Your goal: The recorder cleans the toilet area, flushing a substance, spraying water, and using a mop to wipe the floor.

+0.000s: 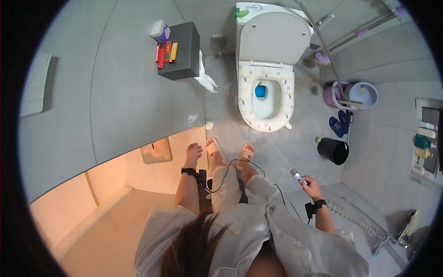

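My right hand (310,187) grips a chrome handheld bidet sprayer (296,175), its head pointing up and left. Faint streaks, apparently water, leave the nozzle toward the floor in front of the toilet. From behind the right wrist a coiled hose (351,214) runs to a chrome wall valve (382,242). My left hand (194,153) hangs with nothing in it, its fingers loosely bent and apart, beside my left pink slipper (215,148). Ahead stands a white toilet (242,119) with its lid (276,38) raised and a patterned seat cover on. Blue water shows in the bowl.
A black waste bin (333,151), dark blue slippers (338,124), a pink bucket (331,95) and a pale basin (368,95) line the right wall. A mop pole (325,48) leans there. On the left, a grey tissue box (181,52) carries lighters. A thin cable crosses my legs.
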The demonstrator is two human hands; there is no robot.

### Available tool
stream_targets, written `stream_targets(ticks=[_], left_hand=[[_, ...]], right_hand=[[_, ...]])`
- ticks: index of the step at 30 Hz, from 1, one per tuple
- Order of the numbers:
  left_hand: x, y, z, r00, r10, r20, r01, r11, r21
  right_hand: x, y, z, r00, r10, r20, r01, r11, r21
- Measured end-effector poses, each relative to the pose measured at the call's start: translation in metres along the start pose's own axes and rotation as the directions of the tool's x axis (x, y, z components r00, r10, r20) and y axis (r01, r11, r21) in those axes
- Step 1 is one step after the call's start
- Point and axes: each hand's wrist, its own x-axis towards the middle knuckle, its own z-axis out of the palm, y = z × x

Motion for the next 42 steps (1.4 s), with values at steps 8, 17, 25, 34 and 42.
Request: stream_targets(ticks=[8,17,25,34,42], left_hand=[[0.083,-0.048,0.020,0.985,0.121,0.123,-0.150,0.954,0.261],[0.251,-0.109,0.061,0.993,0.061,-0.100,-0.009,0.891,0.454],[0.414,-0.144,0.095,0.898,0.438,0.052,-0.310,0.541,0.782],[0.505,-0.173,0.101,0.702,0.568,0.429,-0.430,-0.142,0.892],[0.545,-0.214,0.102,0.573,0.653,0.496,-0.249,-0.437,0.864]], right_hand=[[0.016,0.037,0.002,0.998,0.027,-0.051,-0.027,1.000,0.001],[0.054,0.056,0.043,0.984,0.103,-0.143,-0.106,0.994,-0.019],[0.082,0.118,0.084,0.972,0.163,-0.169,-0.172,0.984,-0.042],[0.114,0.125,0.098,0.953,0.226,-0.201,-0.244,0.968,-0.067],[0.119,0.113,0.099,0.931,0.280,-0.232,-0.303,0.950,-0.071]])
